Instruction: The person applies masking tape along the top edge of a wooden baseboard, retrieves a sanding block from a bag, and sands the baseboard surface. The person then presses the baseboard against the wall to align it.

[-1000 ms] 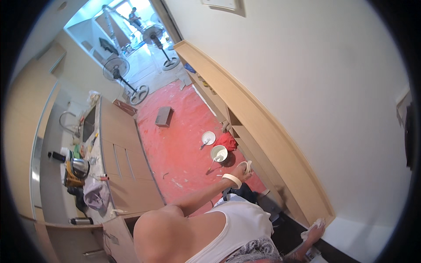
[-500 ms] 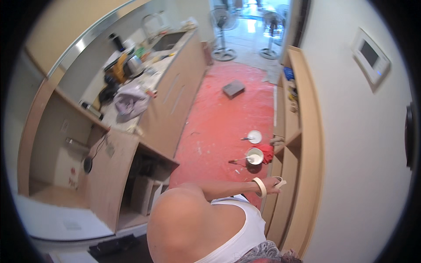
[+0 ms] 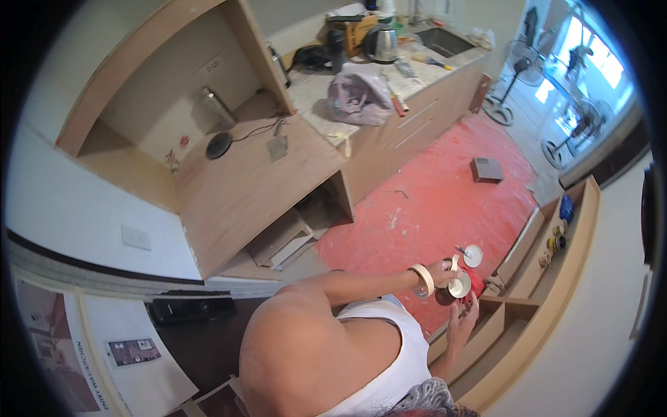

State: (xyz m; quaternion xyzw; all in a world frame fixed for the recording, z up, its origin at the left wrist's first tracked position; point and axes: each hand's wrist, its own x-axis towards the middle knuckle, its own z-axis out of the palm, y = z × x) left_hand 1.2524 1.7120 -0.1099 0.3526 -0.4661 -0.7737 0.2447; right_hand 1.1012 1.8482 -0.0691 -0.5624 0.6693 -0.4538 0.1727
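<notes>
My left hand [image 3: 439, 272] is closed around a cream piece of tape [image 3: 455, 263], beside the paint bucket. A cream roll of masking tape [image 3: 422, 280] rings my left wrist like a bangle. The small bucket of white paint [image 3: 458, 285] stands on the red floor, partly covered by my left hand. My right hand [image 3: 463, 318] reaches to the bucket's near side with its fingers apart, next to a red cloth [image 3: 475, 282]; whether it touches either one is unclear. A white lid [image 3: 473, 256] with a brush across it lies just beyond the bucket.
Along the right wall runs a low wooden shelf unit [image 3: 528, 304] with small items in it. A grey box [image 3: 486, 170] sits on the red floor covering [image 3: 417, 201]. To the left are a wooden cabinet [image 3: 257, 181] and a cluttered counter with a kettle [image 3: 380, 44]. Fans [image 3: 583, 125] stand far right.
My view has turned to the right. My left hand has moved from beside the shelf unit to the paint bucket, and my right hand has come into view near it.
</notes>
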